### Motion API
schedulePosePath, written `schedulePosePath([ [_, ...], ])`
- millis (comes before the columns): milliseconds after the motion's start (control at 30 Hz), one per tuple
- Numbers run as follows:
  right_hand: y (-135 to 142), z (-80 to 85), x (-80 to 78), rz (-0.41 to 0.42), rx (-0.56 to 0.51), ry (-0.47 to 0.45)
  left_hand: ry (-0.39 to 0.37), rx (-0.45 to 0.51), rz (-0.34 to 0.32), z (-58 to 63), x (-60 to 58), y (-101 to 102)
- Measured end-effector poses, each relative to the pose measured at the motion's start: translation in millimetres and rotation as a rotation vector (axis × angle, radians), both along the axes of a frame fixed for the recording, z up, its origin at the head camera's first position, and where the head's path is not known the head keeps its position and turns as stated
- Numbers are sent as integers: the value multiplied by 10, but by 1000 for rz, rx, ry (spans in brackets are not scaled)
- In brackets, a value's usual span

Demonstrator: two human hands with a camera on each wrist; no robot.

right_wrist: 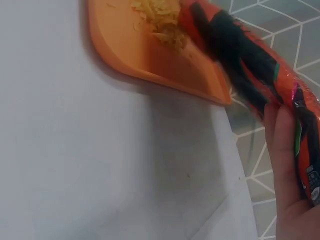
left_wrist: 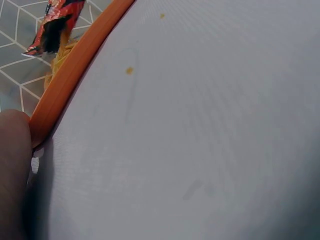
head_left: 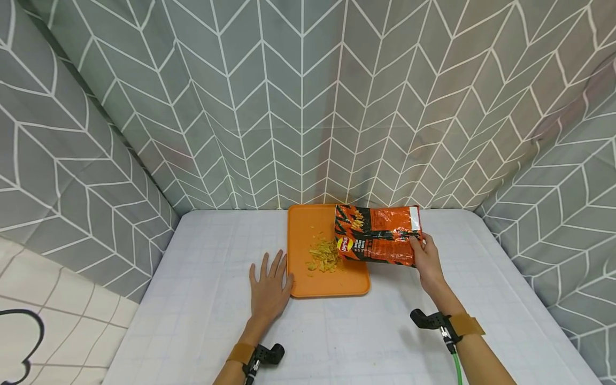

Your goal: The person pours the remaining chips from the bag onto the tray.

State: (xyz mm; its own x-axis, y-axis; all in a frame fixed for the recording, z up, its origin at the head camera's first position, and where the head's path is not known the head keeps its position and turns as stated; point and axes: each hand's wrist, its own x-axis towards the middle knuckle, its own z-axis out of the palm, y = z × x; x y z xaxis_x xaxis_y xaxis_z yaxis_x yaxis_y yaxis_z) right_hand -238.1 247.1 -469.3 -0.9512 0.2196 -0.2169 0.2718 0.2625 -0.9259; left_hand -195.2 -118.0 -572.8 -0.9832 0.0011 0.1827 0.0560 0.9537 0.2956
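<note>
My right hand [head_left: 428, 260] grips one end of an orange and black chip bag [head_left: 377, 235], which lies sideways above the right part of an orange tray [head_left: 298, 283]. The bag's other end points left, over a heap of yellow chips [head_left: 324, 255] on the tray. In the right wrist view, fingers [right_wrist: 283, 145] hold the bag from below. At the tray's left edge, my left hand [head_left: 270, 291] rests with its fingers spread, the thumb touching the rim. The left wrist view shows part of that hand [left_wrist: 12, 165] against the tray's side.
A white cloth covers the table [head_left: 216, 251]. Small yellow crumbs [left_wrist: 129, 70] lie on it near the tray. Behind the table hangs a grey curtain [head_left: 289, 107] with white lines, and similar panels stand at both sides. A green cable [head_left: 457, 369] runs from the right wrist camera.
</note>
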Motion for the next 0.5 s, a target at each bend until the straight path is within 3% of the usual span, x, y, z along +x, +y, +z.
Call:
schedulePosePath([
  [233, -6, 16, 8, -5, -67, 1, -3, 5, 5, -2, 1, 6],
  [500, -19, -2, 13, 7, 2, 13, -1, 12, 5, 3, 3, 12],
])
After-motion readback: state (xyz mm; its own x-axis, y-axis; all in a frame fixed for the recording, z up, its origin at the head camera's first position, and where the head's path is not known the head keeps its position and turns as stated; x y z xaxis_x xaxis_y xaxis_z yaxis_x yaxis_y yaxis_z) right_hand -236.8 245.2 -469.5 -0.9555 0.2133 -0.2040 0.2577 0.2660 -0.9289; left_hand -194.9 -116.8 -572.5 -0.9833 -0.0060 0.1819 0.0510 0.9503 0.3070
